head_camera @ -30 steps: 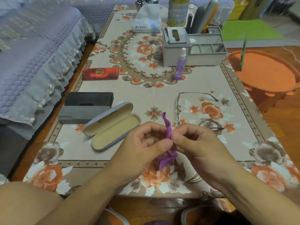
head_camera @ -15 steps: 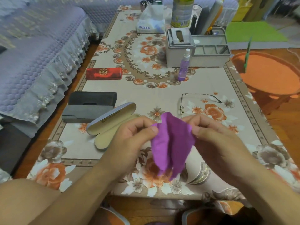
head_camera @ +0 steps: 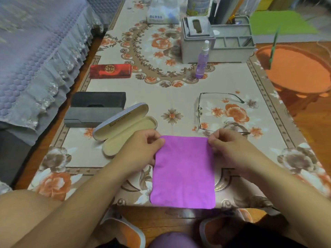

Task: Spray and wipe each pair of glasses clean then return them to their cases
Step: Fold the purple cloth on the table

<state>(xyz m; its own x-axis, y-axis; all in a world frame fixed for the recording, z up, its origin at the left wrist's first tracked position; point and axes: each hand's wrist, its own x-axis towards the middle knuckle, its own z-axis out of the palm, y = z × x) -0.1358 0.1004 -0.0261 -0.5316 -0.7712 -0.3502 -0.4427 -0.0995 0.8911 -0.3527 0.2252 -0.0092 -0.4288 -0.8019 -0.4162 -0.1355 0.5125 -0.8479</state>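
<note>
Left hand: the left hand [head_camera: 143,149] pinches the upper left corner of the purple cloth [head_camera: 184,172], thumb on top and the other fingers curled beneath the edge.
Right hand: the right hand [head_camera: 231,147] pinches the upper right corner of the same cloth, fingers folded round the edge.
Purple cloth: spread flat and taut between the two hands, hanging down in front of the near edge of the tabletop [head_camera: 179,97] (its lower hem reaches just past that edge).
Glasses: a thin-framed pair of glasses [head_camera: 215,113] lies unfolded on the tabletop just beyond the right hand, out of any case; the near temple runs close behind the knuckles.
Open case: a pale case [head_camera: 125,127] with a cream lining lies with its lid up, just left of the left hand, nothing inside it.
Closed cases: a grey case [head_camera: 89,117] and a black case [head_camera: 98,100] lie touching side by side, left of the open one; a red case [head_camera: 110,70] with a gold emblem lies farther back, apart from them.
Spray bottle: a small purple spray bottle [head_camera: 202,61] stands upright in front of a grey organiser box [head_camera: 215,43], well apart from both hands.
Far end: a tissue pack [head_camera: 163,13] sits at the back of the tabletop.
Left side: a bed [head_camera: 35,51] with a frilled lilac cover.
Right side: an orange stool [head_camera: 295,68] next to the tabletop.
</note>
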